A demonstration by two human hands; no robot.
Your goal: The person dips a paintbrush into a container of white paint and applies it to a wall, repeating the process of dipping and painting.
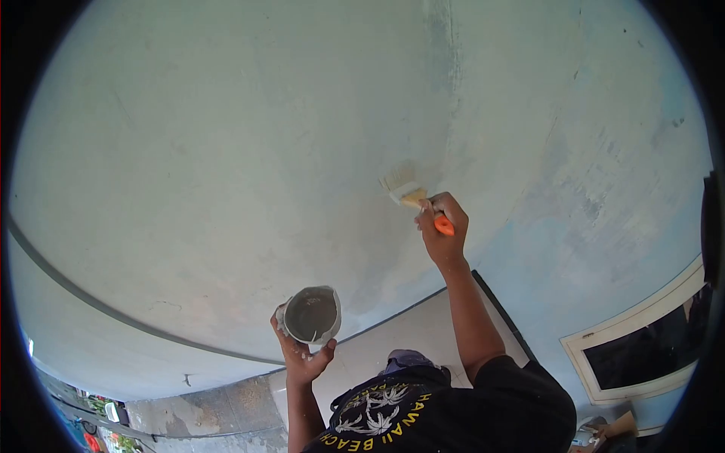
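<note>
My right hand is closed round the handle of a paintbrush, whose orange handle end sticks out below the fist. Its pale bristles lie against or very near the wall; the exact contact is hard to see. Lower and to the left, my left hand grips a small white tub from the side and below. Grey, wet-looking paint fills part of the tub, and pale smears mark its rim and my fingers. The wall around the brush is patchy pale green-grey.
A framed window is set in the wall at the lower right, with a cardboard box below it. A dark pipe or cable curves along the wall at left. Pale floor tiles lie below, and plants and vehicles show outside at lower left.
</note>
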